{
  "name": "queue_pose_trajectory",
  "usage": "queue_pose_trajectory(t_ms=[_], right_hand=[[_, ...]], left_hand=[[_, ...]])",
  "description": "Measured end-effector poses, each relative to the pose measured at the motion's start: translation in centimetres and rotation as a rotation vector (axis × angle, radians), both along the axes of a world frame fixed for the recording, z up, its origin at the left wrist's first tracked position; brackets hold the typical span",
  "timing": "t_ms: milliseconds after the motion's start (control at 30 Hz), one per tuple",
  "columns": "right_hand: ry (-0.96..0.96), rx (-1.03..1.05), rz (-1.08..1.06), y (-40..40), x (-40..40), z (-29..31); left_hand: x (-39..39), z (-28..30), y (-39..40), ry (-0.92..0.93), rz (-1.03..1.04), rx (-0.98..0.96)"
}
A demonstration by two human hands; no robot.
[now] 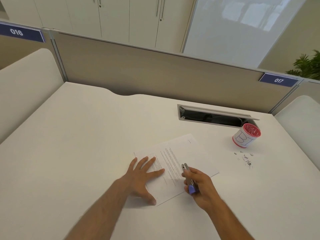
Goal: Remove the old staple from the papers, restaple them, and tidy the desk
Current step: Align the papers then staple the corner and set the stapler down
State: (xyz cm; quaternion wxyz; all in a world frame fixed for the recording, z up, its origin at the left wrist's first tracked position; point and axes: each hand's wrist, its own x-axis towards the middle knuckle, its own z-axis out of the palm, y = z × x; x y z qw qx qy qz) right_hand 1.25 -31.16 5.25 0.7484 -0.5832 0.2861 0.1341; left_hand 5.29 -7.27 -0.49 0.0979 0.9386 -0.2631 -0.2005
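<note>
White printed papers [187,156] lie at an angle on the white desk [78,135]. My left hand [144,175] rests flat on their near left part, fingers spread. My right hand [199,186] is closed around a small metal stapler with a purple end [188,179], held over the papers' right side with its metal nose pointing away from me. Several loose old staples [245,158] are scattered on the desk to the right of the papers.
A red and white round container [245,135] with a patterned red lid stands at the right, just behind the staples. An open cable slot [214,116] is set into the desk behind it. A beige partition [155,71] closes off the back edge.
</note>
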Motion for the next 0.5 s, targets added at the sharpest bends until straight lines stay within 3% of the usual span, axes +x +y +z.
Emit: queue_pose_trajectory(t_ms=[133,267,500], right_hand=[[-0.019,-0.104,-0.120,-3.0,2.9,0.5],[-0.126,-0.383,-0.200,-6.7,7.5,0.4],[-0.089,-0.829,-0.213,-11.6,16.1,-0.6]], left_hand=[[0.2,0.0,-0.2,0.010,-0.006,-0.005],[0.6,0.2,-0.7,0.003,-0.007,-0.013],[0.9,0.4,-1.0,-0.020,-0.027,-0.028]])
